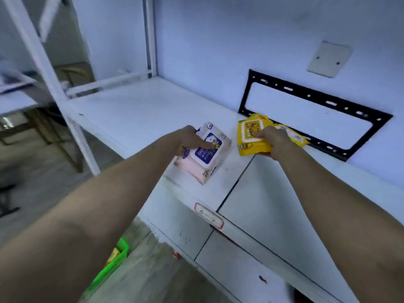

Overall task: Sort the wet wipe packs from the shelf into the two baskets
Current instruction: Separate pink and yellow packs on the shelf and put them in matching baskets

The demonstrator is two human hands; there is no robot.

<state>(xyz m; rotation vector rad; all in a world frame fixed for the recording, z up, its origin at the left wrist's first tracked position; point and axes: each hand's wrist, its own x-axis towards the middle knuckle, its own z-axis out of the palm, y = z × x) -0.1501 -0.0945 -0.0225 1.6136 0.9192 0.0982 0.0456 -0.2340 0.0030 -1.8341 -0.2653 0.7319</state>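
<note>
Both hands on shelf (135, 110), near its front edge. Left hand (189, 139) grips pink wipe pack (204, 158); thumb lies across label, pack's long axis runs diagonally toward front edge. Right hand (273, 138) pinches yellow wipe pack (251, 136), just right of pink one, by black bracket (317, 101) at rear. Another yellow pack behind it, mostly hidden. Green basket (118, 256) on floor, down-left, nearer left arm; second basket out of sight.
</note>
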